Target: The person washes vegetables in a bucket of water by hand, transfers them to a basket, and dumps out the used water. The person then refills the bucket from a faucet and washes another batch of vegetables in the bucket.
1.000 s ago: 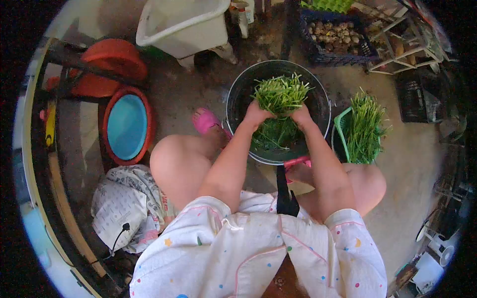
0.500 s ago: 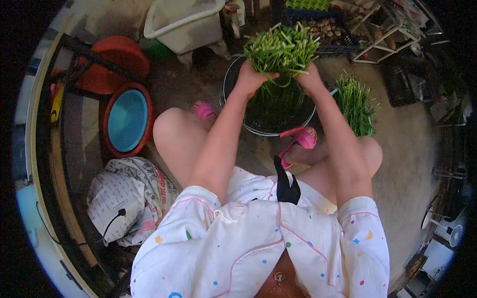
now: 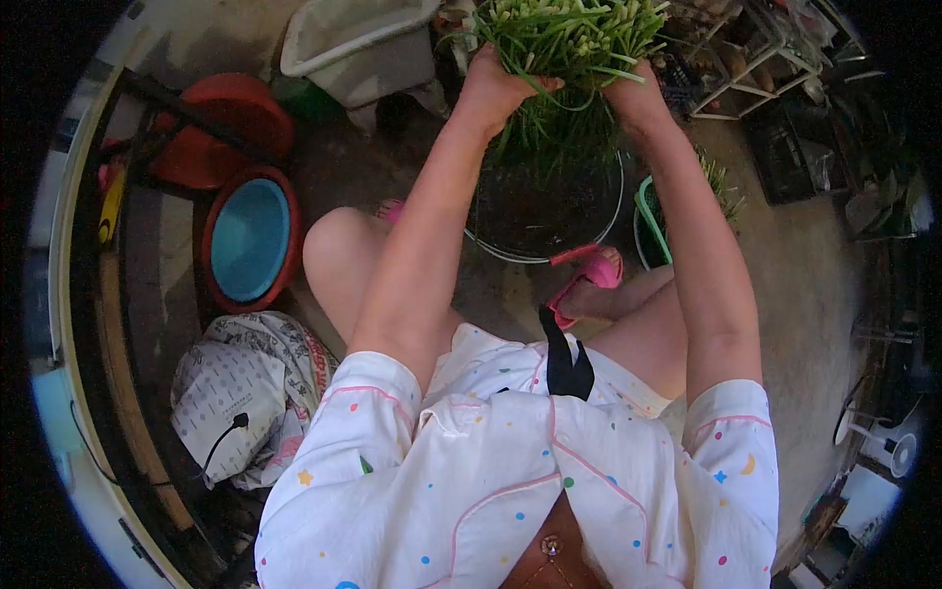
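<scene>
A thick bunch of long-stemmed leafy greens [image 3: 574,44] is raised at the top of the view, pale cut ends upward and leaves hanging down. My left hand [image 3: 498,93] is closed round its left side. On its right side my right hand [image 3: 635,100] grips it too, fingers partly hidden behind the stems. Below the hanging leaves is a dark round bucket [image 3: 549,221], with what looks like water inside and a wire handle with a red grip [image 3: 574,255]. A green basket [image 3: 648,211] with more greens [image 3: 721,187] stands right of the bucket, partly behind my right forearm.
A blue basin [image 3: 251,240] sits inside a red one at left, near another red basin [image 3: 221,128]. A white tub [image 3: 358,49] stands at the back. Plastic bags [image 3: 250,393] lie at lower left. Racks [image 3: 760,69] and dark crates [image 3: 795,152] line the right.
Both hands have lifted the bunch upward and forward, away from my body. More of the bucket's inside now shows, and the green basket's rim has come into view.
</scene>
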`<action>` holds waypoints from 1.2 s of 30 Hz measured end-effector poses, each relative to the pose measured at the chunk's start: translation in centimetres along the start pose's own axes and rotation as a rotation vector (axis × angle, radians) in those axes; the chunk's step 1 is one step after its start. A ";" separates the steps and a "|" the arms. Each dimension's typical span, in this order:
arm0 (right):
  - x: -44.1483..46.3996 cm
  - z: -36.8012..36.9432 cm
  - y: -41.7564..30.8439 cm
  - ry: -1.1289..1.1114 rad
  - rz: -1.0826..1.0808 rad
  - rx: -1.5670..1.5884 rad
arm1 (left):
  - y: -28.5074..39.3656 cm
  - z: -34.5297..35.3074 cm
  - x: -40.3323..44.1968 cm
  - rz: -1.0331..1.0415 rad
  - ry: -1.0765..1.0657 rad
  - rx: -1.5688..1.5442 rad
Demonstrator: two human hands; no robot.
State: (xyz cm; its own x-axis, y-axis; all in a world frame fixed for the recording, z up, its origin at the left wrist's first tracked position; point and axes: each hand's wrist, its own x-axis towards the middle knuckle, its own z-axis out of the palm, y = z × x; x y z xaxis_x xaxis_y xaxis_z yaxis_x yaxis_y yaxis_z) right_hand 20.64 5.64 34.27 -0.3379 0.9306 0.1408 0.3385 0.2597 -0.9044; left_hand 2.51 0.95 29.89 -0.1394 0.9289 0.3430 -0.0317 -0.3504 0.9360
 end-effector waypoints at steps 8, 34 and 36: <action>0.6 1.1 3.3 -0.041 0.044 -0.007 | -1.1 0.1 -0.8 -0.018 -0.006 -0.011; -5.8 -31.4 -3.3 0.287 0.031 -0.141 | 8.9 31.8 6.0 -0.100 -0.284 -0.293; -4.7 -36.8 8.3 0.267 0.149 -0.502 | -0.5 35.7 5.5 -0.130 -0.270 -0.484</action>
State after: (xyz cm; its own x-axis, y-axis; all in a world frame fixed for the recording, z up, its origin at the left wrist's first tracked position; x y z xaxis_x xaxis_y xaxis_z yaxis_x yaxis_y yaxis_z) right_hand 57.31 12.87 40.94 -0.0435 0.9823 0.1821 0.7618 0.1505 -0.6300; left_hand 37.07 10.50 34.11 0.1515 0.9435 0.2947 -0.4910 -0.1869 0.8509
